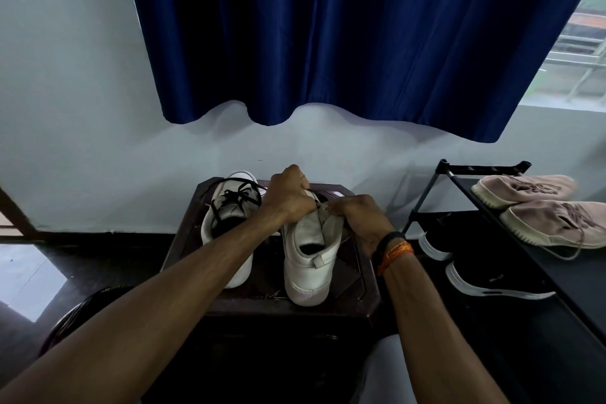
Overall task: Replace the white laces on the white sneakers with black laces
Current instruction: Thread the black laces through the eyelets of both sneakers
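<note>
Two white sneakers stand on a dark brown stool, heels toward me. The left sneaker carries black laces, loosely threaded. The right sneaker is tipped up at its toe end. My left hand grips the front of the right sneaker from the left side. My right hand is curled against its right side, and its fingers pinch something small at the eyelets. The lace on that shoe is hidden by my hands.
A black shoe rack stands to the right, with a pair of pink sneakers on top and black shoes with white soles below. A blue curtain hangs over the wall behind. Dark floor lies to the left.
</note>
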A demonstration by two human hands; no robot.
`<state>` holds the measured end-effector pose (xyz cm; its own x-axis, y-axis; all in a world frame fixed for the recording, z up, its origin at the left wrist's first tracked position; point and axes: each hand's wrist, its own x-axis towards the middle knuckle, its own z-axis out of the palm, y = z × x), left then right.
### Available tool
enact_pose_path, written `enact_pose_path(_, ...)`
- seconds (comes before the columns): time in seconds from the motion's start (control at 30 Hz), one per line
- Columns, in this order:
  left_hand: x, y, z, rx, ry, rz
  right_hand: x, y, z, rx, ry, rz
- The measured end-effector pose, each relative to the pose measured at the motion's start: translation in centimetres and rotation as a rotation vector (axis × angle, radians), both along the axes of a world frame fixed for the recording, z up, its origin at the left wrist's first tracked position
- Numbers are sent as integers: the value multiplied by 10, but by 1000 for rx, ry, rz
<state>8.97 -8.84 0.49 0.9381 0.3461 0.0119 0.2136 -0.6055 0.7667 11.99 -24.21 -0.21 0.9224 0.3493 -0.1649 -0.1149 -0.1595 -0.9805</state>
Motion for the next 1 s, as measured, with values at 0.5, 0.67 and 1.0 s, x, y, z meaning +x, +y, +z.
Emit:
enact_pose_path(0.5,3,-14,-6,220,-110,-4,-9,3,4,55,96,-75)
enact_pose_path(0.67,4,-14,-8,265,-136,-13,-9,3,1,110,270,-162)
enact_pose_path(1.0,7,-3,-12,187,-121,-93,-4,11,-21,-26,67,-220)
